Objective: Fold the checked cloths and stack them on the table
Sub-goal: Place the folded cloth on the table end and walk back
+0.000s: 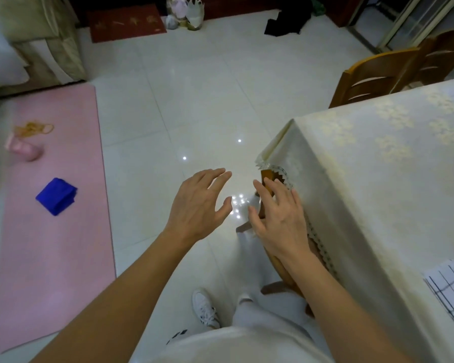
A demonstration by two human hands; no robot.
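Observation:
A white cloth with dark checks [450,292] lies flat on the table [378,163] at the lower right edge of the view, partly cut off. The table wears a cream flowered tablecloth. My left hand [197,205] hovers over the floor with fingers spread and holds nothing. Beside the table's near corner, my right hand [278,218] is also spread and empty, its fingers in front of the wooden chair [269,179] tucked under the tablecloth's lace edge. Both hands are well left of the checked cloth.
A pink mat [53,231] on the left floor carries a folded blue cloth [56,196], a pink object [24,149] and elastic bands. Another wooden chair [378,74] stands beyond the table. Bags [186,14] and dark clothing [286,22] lie at the far wall. My white shoe [205,307] is below.

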